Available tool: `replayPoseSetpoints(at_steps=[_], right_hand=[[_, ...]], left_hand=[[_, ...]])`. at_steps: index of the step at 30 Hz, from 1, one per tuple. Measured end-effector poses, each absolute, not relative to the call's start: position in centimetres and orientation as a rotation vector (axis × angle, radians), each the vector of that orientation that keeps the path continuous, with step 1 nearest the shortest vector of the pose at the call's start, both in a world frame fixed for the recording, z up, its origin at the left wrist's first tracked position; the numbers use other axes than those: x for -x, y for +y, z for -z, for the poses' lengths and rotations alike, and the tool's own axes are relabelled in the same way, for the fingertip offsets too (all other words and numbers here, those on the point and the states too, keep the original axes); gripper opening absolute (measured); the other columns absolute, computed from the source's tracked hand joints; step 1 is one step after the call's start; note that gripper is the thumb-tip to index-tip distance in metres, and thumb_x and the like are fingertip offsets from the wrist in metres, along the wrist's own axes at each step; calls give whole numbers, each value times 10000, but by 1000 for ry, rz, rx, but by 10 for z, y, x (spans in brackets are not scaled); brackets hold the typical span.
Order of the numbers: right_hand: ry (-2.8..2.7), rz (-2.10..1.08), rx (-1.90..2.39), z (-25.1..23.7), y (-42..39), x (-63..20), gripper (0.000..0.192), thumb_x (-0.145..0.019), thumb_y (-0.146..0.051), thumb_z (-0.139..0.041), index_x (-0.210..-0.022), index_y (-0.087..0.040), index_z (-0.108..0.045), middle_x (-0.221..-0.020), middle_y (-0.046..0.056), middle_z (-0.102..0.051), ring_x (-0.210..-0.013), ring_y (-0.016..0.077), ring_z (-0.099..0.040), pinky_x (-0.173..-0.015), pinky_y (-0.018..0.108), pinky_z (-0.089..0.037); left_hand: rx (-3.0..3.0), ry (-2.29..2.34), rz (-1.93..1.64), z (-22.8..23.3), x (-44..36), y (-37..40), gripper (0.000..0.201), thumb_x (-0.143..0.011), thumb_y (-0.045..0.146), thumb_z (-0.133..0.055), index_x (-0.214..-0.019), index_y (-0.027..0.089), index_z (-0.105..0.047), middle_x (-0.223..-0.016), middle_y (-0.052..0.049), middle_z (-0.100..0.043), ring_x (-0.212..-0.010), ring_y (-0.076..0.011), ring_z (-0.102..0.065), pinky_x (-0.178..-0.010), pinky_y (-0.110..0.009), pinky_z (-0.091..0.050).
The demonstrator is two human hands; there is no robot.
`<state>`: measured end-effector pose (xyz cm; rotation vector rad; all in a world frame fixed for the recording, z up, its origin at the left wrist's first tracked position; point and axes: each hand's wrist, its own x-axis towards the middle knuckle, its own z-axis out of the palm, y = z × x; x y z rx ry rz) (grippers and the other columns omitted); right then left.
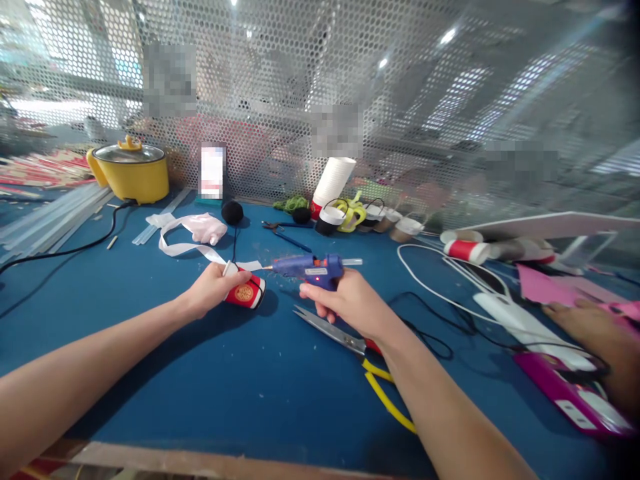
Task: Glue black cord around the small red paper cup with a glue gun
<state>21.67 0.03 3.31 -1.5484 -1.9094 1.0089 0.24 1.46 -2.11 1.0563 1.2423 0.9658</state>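
The left hand (213,287) clenches a small red paper cup (245,293) lying sideways on the blue felt-like surface (250,393). The right hand (345,300) grasps a blue plastic glue gun (307,267), its nozzle just beside the cup's rim. Steel scissors (350,343) lie beneath.

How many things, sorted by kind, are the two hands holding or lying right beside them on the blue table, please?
Red paper cup in left hand: 1
Blue glue gun in right hand: 1
Yellow-handled scissors: 1
Total: 3
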Motion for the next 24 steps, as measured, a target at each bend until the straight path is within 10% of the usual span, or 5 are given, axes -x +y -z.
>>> replayPoseSetpoints(at_steps=[24], right_hand=[[-2082,-890,1650,-46,-12,-218,323,-734,-377,-574,-478,-209,-468,-365,-39,-492,-327,100,-449,-370,230,-367]], left_hand=[[-1030,1222,-996,19,-1,15,244,-628,367,-689,-599,134,-622,-562,-12,-651,-500,-127,-541,-498,-228,-358]])
